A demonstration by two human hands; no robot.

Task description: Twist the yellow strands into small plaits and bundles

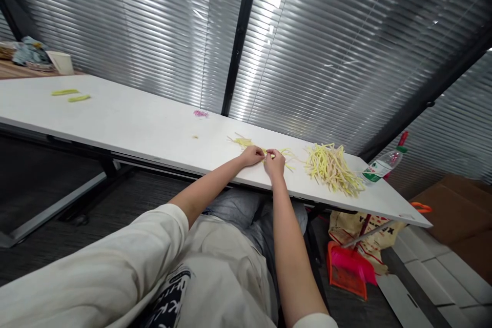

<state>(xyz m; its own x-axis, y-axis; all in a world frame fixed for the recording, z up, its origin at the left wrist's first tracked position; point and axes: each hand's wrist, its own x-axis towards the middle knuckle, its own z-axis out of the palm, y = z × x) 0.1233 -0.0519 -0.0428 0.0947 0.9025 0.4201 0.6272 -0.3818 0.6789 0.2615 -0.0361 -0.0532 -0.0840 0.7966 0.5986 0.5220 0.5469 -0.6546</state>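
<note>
Close together near the table's front edge are my left hand (252, 156) and my right hand (274, 162). Both have their fingertips pinched on thin, pale-yellow strips that are partly hidden by the fingers. Loose yellow strips (243, 141) lie just beyond my left hand, and more strips (287, 153) stick out past my right. Further right sits a large tangled pile of pale-yellow strips (333, 169); their material is too small to tell.
The white table (154, 123) bears two flat yellow-green pieces (65, 92) far left and small pink bits (201, 113) at the back. A plastic bottle (384, 165) stands at the right end. Blinds rise behind the table; a pink dustpan (351, 264) is below right.
</note>
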